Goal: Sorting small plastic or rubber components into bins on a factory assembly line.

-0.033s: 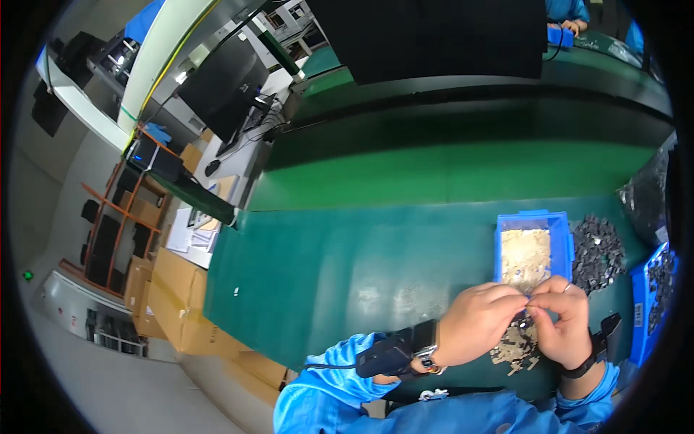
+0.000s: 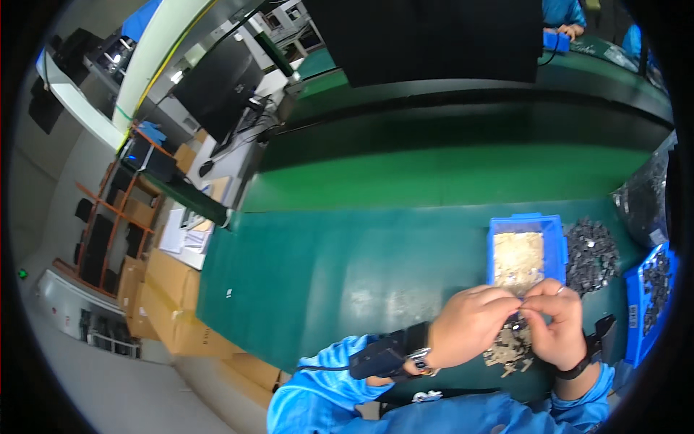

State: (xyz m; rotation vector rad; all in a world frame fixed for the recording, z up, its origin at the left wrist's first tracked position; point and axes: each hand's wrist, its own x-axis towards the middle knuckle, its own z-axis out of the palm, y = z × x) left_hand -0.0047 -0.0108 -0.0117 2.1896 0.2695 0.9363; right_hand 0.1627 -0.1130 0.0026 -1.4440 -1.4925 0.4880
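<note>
My left hand (image 2: 466, 323) and my right hand (image 2: 560, 329) meet fingertip to fingertip over the near right part of the green table. Both are closed in a pinch around something too small to make out between them. Just below the fingers lies a loose pile of small beige and dark flat pieces (image 2: 510, 352). Directly beyond my hands stands a blue bin (image 2: 555, 249) holding many small pale beige pieces (image 2: 518, 254). A heap of small black parts (image 2: 593, 253) lies against the bin's right side.
At the far right is a second blue bin (image 2: 633, 333) with black parts, and behind it a plastic bag (image 2: 643, 199). The green table (image 2: 303, 282) stretches left, with a small white scrap (image 2: 229, 293) on it. Cardboard boxes (image 2: 170, 293) stand beyond its left edge.
The whole view has shifted slightly, so everything sits a little further left. Both hands keep the same pinch over the pile.
</note>
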